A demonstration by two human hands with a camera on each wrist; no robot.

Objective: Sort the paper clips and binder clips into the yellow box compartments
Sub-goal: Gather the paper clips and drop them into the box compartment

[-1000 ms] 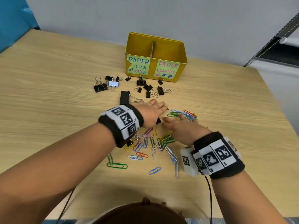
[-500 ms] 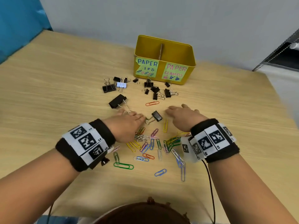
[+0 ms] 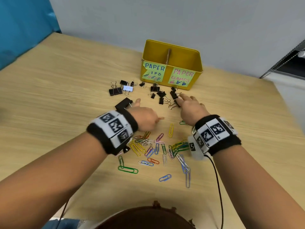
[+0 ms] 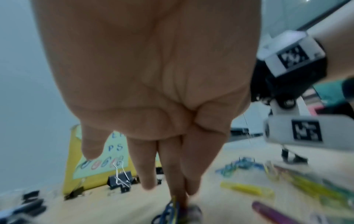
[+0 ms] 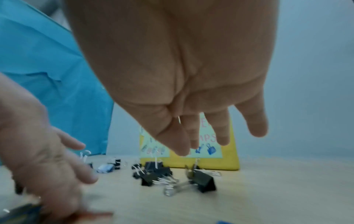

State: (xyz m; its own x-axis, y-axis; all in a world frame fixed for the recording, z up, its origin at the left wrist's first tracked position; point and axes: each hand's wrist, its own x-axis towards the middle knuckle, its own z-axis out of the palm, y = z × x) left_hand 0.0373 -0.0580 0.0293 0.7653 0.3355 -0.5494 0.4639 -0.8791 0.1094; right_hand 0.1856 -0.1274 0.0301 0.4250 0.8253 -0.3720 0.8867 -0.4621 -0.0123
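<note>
The yellow box [image 3: 171, 63] stands on the wooden surface [image 3: 57, 96] beyond both hands, split in 2 by a brown divider [image 3: 168, 56]. Its front carries 2 handwritten green labels: the left label [image 3: 154, 72] reads "PAPER" with "IPS" below it, part of the word torn away; the right label [image 3: 182, 77] reads "PAPER CLAMPS" in pink.

The left hand [image 3: 145, 119] hangs low over the surface with fingers loosely extended and pointing down, fingertips at the far edge of the colored paper clips [image 3: 156, 147]; whether it pinches one is unclear. A large black binder clip [image 3: 123, 104] lies just beside its thumb.

The right hand [image 3: 189, 108] is spread and relaxed, holding nothing, fingertips reaching the small black binder clips [image 3: 165, 96] lying just before the box.
</note>
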